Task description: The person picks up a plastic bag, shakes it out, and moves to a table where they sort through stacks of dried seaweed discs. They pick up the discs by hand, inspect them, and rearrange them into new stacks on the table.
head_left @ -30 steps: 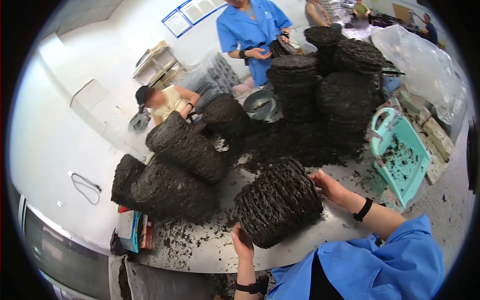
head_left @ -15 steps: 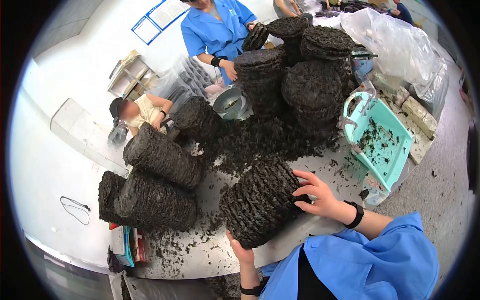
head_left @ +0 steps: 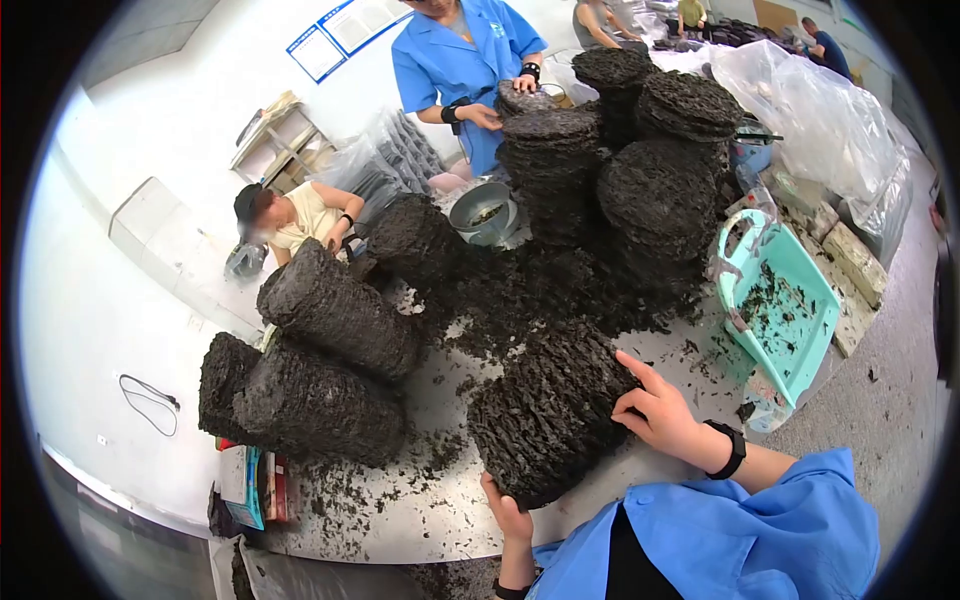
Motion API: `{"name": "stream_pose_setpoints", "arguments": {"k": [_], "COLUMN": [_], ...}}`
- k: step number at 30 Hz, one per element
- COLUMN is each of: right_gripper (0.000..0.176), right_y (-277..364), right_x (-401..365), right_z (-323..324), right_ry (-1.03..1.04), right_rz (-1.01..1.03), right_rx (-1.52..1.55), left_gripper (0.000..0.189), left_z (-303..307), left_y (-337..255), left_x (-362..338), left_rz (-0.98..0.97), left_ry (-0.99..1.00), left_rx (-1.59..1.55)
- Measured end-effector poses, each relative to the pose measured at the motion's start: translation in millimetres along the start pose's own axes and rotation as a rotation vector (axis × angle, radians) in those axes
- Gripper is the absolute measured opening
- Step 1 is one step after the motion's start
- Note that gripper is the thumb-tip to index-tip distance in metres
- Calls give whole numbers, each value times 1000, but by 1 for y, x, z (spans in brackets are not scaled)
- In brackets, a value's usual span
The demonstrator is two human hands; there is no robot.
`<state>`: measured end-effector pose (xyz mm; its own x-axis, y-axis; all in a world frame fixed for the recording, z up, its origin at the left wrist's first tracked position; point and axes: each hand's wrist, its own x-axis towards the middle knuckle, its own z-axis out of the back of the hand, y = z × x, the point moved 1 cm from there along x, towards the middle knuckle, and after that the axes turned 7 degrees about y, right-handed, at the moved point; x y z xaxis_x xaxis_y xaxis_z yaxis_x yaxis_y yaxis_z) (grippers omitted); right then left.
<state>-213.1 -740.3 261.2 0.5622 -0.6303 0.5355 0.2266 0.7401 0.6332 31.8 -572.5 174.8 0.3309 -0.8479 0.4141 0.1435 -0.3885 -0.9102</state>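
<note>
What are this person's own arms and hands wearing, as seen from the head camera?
Both the left hand and the right hand are ungloved. The wide, loose right sleeve is plain blue and leaves the forearm uncovered. A black right wristband shows clearly; a black left wristband is partly cut off by the picture's lower edge.
</note>
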Motion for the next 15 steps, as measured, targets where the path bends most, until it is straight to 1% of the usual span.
{"name": "stream_pose_setpoints", "arguments": {"k": [1,2,3,4,5,6,7,8,9,10,11,12,13,14,15], "right_gripper": [13,12,11,11,9,7,9,13,13,14,14,12,12,12,12], "right_y": [0,-1,-1,-4,-11,-17,-22,-33,-43,-51,-52,-53,-56,-71,-94], "right_x": [-2,-4,-4,-3,-2,-1,3,2,-3,-9,-12,-17,-22,-38,-60], "right_z": [0,2,1,-2,-4,-4,-1,-4,-9,-13,-14,-17,-20,-17,-9], "right_ry": [2,2,-1,-1,-106,-204,-243,-292,-313,-335,-335,-343,-352,-358,-287], "right_rz": [6,-17,-38,-29,-105,-181,-228,-290,-395,-502,-487,-626,-765,-755,-717], "right_rx": [-2,102,205,201,366,531,622,854,1003,1149,1137,1224,1308,1298,950], "left_gripper": [79,79,85,92,98,98,93,88,88,85,82,82,78,74,72], "left_z": [-4,-7,-15,-22,-19,-21,-28,-35,-41,-49,-56,-63,-74,-85,-94], "left_y": [1,1,-11,-20,-29,-51,-85,-113,-132,-148,-153,-148,-136,-126,-118], "left_x": [-2,-3,1,9,26,47,72,94,110,125,134,138,142,146,147], "left_rz": [18,12,16,20,-39,-44,-126,-211,-226,-254,-278,-290,-274,-257,-331], "left_ry": [-38,-43,-59,-73,-14,-27,74,174,161,291,423,416,484,555,593], "left_rx": [-23,-26,66,157,243,236,447,661,658,830,1001,991,1000,1011,935]}}
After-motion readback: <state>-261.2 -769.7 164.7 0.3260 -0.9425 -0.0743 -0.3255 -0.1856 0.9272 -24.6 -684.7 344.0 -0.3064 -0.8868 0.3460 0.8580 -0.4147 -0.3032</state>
